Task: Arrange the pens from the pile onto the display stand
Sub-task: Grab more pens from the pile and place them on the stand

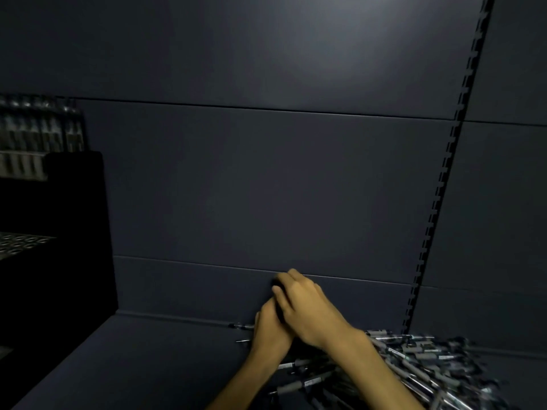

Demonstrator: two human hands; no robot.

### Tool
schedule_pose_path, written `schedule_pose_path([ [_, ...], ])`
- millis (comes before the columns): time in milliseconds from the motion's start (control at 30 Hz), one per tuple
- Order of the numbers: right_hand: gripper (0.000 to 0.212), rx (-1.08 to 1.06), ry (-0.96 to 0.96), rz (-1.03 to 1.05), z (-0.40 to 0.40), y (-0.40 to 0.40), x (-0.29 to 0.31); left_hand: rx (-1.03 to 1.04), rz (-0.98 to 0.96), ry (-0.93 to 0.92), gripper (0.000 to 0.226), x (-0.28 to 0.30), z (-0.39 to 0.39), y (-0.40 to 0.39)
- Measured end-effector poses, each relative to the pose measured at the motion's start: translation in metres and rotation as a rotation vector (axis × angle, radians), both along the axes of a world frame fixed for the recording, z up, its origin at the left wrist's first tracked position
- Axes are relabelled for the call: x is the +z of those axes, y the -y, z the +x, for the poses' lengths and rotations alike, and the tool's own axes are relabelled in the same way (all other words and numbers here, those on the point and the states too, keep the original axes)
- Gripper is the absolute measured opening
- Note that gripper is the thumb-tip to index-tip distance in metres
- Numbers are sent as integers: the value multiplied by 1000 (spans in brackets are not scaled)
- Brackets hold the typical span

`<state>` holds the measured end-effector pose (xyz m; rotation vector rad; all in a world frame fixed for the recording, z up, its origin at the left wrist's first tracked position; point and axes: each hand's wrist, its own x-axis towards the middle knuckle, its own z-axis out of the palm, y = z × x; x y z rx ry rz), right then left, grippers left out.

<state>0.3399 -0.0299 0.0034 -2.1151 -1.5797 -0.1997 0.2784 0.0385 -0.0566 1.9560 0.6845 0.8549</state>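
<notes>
A big pile of grey and black pens (420, 377) lies on the dark shelf at the lower right. My left hand (270, 332) and my right hand (307, 312) are pressed together just left of the pile, above the shelf. Their fingers close around something dark, probably a bundle of pens (278, 287), mostly hidden by the hands. The black display stand (59, 232) stands at the far left, with rows of pens (38, 128) in its upper tier and round holes (20, 244) in a lower tier.
A dark back panel (266, 173) rises behind the shelf (148, 365). A slotted upright rail (444, 187) runs down the right side. Two stray pens (241, 326) lie on the shelf by my left hand.
</notes>
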Motion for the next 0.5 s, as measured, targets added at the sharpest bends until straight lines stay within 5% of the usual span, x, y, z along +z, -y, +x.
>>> schedule_pose_path([
  [133, 24, 65, -48, 69, 3, 7, 1, 73, 35, 9, 11, 6, 2, 8],
  [367, 21, 86, -82, 62, 2, 9, 2, 42, 148, -203, 20, 0, 7, 1],
  [500, 26, 126, -116, 108, -1, 9, 2, 119, 16, -108, 18, -1, 4, 2],
])
